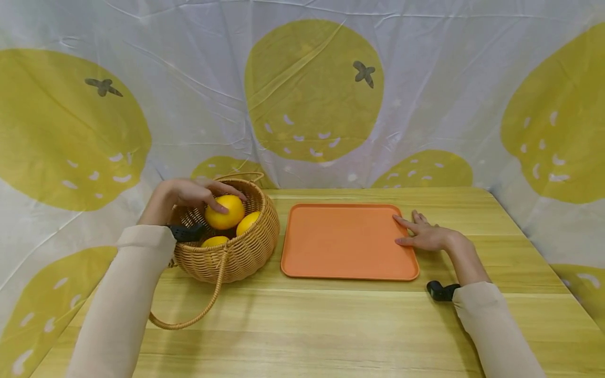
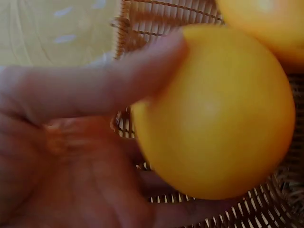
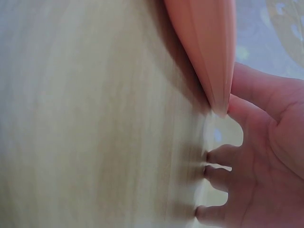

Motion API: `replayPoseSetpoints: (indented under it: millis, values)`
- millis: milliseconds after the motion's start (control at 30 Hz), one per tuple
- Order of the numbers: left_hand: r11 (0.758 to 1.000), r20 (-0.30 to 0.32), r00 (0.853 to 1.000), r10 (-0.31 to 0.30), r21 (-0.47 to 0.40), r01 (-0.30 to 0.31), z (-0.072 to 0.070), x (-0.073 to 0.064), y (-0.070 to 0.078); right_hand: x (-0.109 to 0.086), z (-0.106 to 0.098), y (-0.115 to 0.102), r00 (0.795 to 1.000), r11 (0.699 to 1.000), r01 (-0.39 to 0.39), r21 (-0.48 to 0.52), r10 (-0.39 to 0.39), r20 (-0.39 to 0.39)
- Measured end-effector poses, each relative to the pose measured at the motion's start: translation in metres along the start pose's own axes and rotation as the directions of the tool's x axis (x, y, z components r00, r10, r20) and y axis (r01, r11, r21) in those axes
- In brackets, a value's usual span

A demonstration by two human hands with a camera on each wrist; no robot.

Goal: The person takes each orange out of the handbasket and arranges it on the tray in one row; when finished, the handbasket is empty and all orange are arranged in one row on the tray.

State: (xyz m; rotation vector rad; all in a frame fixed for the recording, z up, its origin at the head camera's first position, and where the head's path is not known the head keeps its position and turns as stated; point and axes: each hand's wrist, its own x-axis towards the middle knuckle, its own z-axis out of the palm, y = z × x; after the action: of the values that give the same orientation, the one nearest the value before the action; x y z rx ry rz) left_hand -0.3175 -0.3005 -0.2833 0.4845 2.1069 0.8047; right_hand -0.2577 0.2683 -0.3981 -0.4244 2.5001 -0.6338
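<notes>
In the head view my left hand point(image 1: 191, 193) reaches over a round wicker basket point(image 1: 252, 257) and grips a smooth, yellow orange point(image 1: 225, 212). The left wrist view has the thumb across one side of this orange point(image 2: 218, 114), with other fingers passing underneath. Two more oranges show in the basket, one at the right point(image 1: 248, 222) and one at the front point(image 1: 215, 241). My right hand point(image 1: 429, 236) is at the right edge of an orange-coloured tray point(image 1: 347, 241), thumb and index finger touching its rim. Its other fingers are spread, their tips on the table, as the right wrist view shows.
The basket's handle point(image 1: 208, 310) hangs down in front onto the wooden table point(image 1: 331, 331). A second handle stands up behind the basket. Behind the table hangs a white cloth point(image 1: 425, 94) printed with large yellow fruit. Each wrist carries a small black device.
</notes>
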Motion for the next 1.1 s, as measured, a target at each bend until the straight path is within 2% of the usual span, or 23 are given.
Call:
replayPoseSetpoints:
  millis: [133,267,400,467,633,733,833,967,1100]
  values:
    - [0.998,-0.019,0.998,0.061,-0.02,-0.062,0.003,-0.011,0.011,0.0,0.0,0.0,1.0,1.0,-0.001,-0.001,0.001,-0.001]
    - [0.987,-0.062,0.986,0.156,0.035,-0.155,0.005,-0.021,0.019,0.0,-0.001,0.0,1.0,1.0,-0.001,-0.001,0.001,-0.001]
    - [0.971,-0.115,0.965,0.236,0.057,-0.231,0.007,-0.026,0.027,0.0,0.0,0.0,1.0,1.0,0.001,0.001,-0.001,-0.001]
    - [0.958,-0.144,0.947,0.286,0.055,-0.281,0.009,-0.026,0.032,0.0,0.0,0.0,1.0,1.0,0.002,0.003,-0.002,-0.001]
    - [0.926,-0.208,0.912,0.353,-0.06,-0.372,0.019,-0.022,0.049,-0.001,0.0,0.0,1.0,1.0,0.0,0.002,0.0,0.0]
    - [0.919,-0.268,0.905,0.331,-0.129,-0.374,0.027,-0.017,0.059,0.0,0.0,0.0,1.0,1.0,0.0,0.004,0.0,0.001]
    - [0.921,-0.334,0.89,0.309,-0.128,-0.368,0.036,-0.012,0.071,0.0,-0.001,0.0,1.0,1.0,0.002,0.011,-0.002,0.003]
    - [0.938,-0.415,0.862,0.292,-0.054,-0.343,0.049,-0.006,0.087,0.0,-0.001,0.001,1.0,1.0,0.003,0.024,-0.003,0.006]
    - [0.953,-0.454,0.845,0.281,0.027,-0.303,0.063,-0.002,0.101,0.001,0.0,0.003,1.0,0.999,0.012,0.044,-0.012,0.006]
